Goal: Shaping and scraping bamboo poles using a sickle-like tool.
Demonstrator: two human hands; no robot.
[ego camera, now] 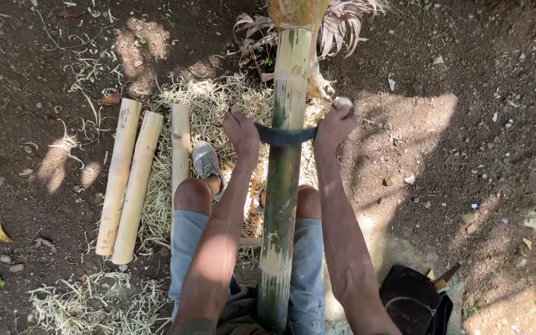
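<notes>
The person sits on the bare earth with a long green bamboo pole [283, 186] running between the knees, its far end propped on a frayed stump [298, 12] at the top edge of the ground in view. Both hands work a two-handled drawknife [285, 135] laid across the pole. The left hand [242, 133] is closed in a fist on the near-side handle, fingers fully curled around it. The right hand [335, 124] is likewise wrapped tight on the other handle, whose pale rounded end pokes out above the knuckles. The dark curved blade spans the pole between the two fists and sits against its upper surface, about a third of the way down from the far end.

To do this scraping well, I judge that the blade should stay square across the pole and at a shallow angle, so it lifts skin rather than digging into the wall. The pull ought to be even in both arms; the wrists already look level (a good sign). The nodes are where the edge is likely to catch, so lighter pressure there would help. The legs flank the pole closely, and the grey shoe [206, 160] lies beside the line of the stroke, so each pull should end well short of the knees.

Three pale, already stripped bamboo lengths [133, 180] lie side by side left of the legs on a bed of shavings [212, 105]. A dark bag [412, 299] with a wooden tool handle sticking out sits at the bottom edge, by the right forearm.
</notes>
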